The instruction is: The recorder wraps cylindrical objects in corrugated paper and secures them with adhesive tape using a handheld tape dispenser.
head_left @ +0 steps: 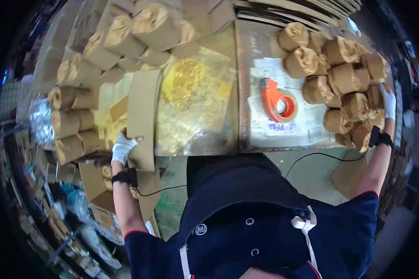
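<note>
Wrapped rolls (348, 79) leave the right hand's (389, 102) grip unclear; left hand (123, 147) pinches cardboard (143, 109).

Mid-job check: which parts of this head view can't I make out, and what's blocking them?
All in the head view:
- Contents of the bundles: hidden by their brown paper wrapping.
- What lies beneath the cardboard: covered by it; the left hand's hold there is unclear.
- Right hand's fingertips: too small and blurred near the rim.
- Left cable's far end: hidden behind dark clothing.
</note>
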`<state>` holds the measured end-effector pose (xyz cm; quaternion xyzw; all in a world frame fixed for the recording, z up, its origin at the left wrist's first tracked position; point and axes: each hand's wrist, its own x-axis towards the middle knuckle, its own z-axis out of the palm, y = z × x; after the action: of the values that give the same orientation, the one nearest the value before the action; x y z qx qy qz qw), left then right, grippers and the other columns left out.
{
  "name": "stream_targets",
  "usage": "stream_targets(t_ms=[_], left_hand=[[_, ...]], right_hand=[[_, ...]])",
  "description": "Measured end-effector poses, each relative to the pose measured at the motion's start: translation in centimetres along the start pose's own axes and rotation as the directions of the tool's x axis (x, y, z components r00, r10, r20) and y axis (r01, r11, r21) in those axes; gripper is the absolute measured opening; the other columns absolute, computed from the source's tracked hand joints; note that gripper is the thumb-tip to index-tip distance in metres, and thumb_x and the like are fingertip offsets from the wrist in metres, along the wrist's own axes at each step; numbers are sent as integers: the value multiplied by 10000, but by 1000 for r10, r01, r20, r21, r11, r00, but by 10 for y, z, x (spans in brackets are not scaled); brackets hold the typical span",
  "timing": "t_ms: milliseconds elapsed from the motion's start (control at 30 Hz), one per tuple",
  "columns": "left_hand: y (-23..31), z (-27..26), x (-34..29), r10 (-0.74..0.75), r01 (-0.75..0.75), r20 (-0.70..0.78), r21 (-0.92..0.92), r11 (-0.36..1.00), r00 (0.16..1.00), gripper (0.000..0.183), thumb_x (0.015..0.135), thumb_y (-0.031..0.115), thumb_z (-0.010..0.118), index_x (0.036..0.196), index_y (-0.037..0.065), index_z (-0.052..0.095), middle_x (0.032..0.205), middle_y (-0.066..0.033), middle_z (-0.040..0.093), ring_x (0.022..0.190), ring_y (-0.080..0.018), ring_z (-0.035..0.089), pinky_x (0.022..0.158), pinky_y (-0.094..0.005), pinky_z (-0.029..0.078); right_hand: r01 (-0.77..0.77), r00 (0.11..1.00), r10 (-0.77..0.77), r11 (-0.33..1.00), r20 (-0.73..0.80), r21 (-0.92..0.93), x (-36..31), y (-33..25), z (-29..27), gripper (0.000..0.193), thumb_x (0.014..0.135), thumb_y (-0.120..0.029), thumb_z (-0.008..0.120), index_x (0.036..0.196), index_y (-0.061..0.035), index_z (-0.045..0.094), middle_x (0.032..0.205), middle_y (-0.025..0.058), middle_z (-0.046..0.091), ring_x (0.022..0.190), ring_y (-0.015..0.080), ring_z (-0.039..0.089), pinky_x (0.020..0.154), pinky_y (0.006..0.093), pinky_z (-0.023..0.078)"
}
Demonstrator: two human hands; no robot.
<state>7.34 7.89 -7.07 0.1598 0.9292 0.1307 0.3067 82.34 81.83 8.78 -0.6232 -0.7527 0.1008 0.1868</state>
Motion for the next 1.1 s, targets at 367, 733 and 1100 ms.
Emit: stream_targets(t_ms=[367,733,1100], left_hand=[[69,-22,-75,71,371,471,-772,516,879,520,818,298,789,1195,-3,596,1051,-86,695,893,-191,673,786,-318,559],[138,71,-51,139,-70,-263,256,964,955,875,692,561,794,1308,10,506,1155,-206,642,942,-329,672,765,-414,567],[151,87,-142,384,-197,-219,579,791,897,982,631,550,814,1422,114,428,1350,-256,471,1090,-399,596,854,-452,526]], right_hand=[[-23,991,101,774,-87,633,-92,-102,-55,460,1003,-298,492,1352,-5,550,1379,136,546,1276,218,497,1092,341,359],[-374,919,47,406,390,834,-246,-304,57,414,884,-125,621,1276,8,597,1303,148,595,1204,206,559,1073,359,406],[-603,735,-124,331,667,726,-314,-340,123,336,912,-145,674,1211,-5,610,1129,74,669,1014,142,643,896,296,523]])
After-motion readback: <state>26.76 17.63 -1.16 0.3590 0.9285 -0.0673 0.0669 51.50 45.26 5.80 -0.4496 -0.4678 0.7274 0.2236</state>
